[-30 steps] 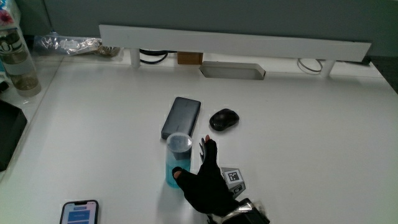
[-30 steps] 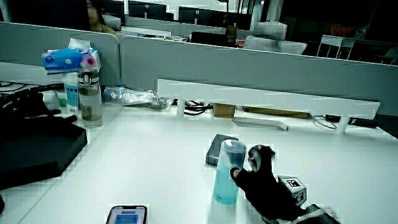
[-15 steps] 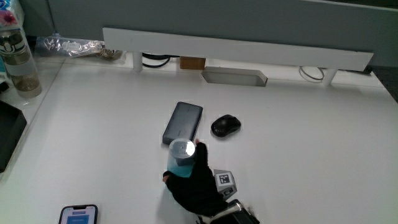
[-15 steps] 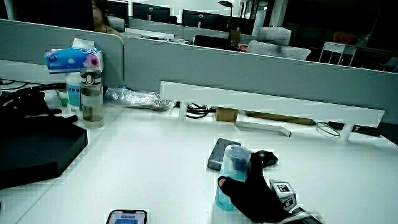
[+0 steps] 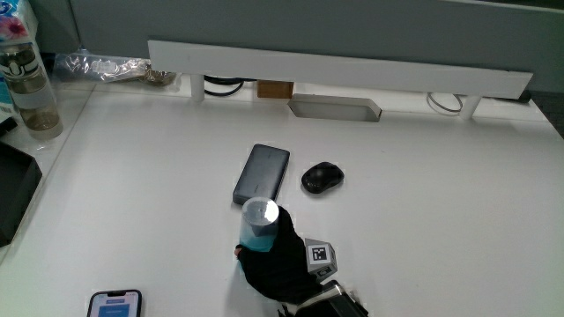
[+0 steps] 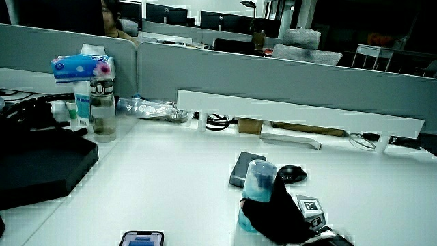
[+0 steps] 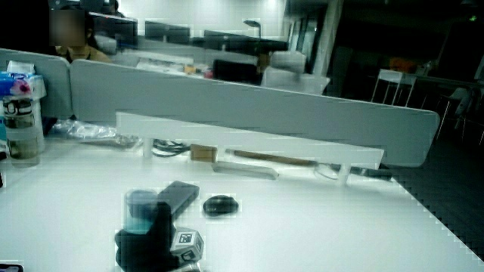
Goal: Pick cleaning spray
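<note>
The cleaning spray is a pale blue bottle with a clear cap point(image 5: 259, 214), upright on the white table point(image 5: 132, 194), nearer to the person than the dark power bank point(image 5: 262, 173). The gloved hand point(image 5: 275, 258) is wrapped around the bottle's lower body, fingers curled about it. The patterned cube point(image 5: 319, 256) sits on the hand's back. In both side views the bottle point(image 6: 259, 180) point(image 7: 141, 207) stands upright with the hand point(image 6: 275, 212) point(image 7: 145, 240) closed around it; its base is hidden by the glove.
A black mouse point(image 5: 322, 177) lies beside the power bank. A phone point(image 5: 115, 305) lies at the table's near edge. A drink bottle point(image 5: 23, 84) and a crumpled plastic wrap point(image 5: 101, 64) sit near the white riser shelf point(image 5: 335, 65). A black case point(image 6: 34, 164) lies at the table's edge.
The hand moved from beside the bottle to close around it; the fingers that were spread one second ago now wrap the bottle. The bottle still stands at the same place.
</note>
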The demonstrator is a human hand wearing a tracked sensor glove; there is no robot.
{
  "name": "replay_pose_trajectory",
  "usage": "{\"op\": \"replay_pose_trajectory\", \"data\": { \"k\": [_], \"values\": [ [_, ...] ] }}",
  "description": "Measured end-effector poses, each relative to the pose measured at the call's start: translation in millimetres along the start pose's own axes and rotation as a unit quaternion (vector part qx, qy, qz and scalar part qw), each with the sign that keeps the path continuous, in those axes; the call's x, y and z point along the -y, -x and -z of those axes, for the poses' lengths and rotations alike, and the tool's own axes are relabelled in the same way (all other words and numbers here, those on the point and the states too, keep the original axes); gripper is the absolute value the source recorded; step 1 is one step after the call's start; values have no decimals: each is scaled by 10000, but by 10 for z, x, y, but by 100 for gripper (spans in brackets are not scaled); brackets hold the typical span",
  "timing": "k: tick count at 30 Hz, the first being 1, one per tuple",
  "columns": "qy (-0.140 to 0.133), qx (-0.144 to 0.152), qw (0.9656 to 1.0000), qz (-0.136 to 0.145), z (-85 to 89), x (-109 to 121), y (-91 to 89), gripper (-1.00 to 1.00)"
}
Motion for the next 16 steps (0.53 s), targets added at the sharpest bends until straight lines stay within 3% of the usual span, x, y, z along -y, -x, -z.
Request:
{"op": "replay_pose_trajectory", "data": {
  "k": [4, 5, 7, 9, 12, 15, 16],
  "values": [
    [26, -44, 10000, -6, -55, 36, -11, 100],
    [-168, 313, 9994, 20, -65, 34, -22, 100],
    [-153, 367, 9992, 23, -100, 0, -79, 100],
    [32, -169, 9991, -397, -178, -10, -90, 100],
    [-60, 81, 9994, -346, -344, -20, -48, 100],
    [-1, -199, 9994, -293, -477, 23, 70, 100],
    [-21, -162, 9994, -318, -518, 26, 63, 100]
  ]
}}
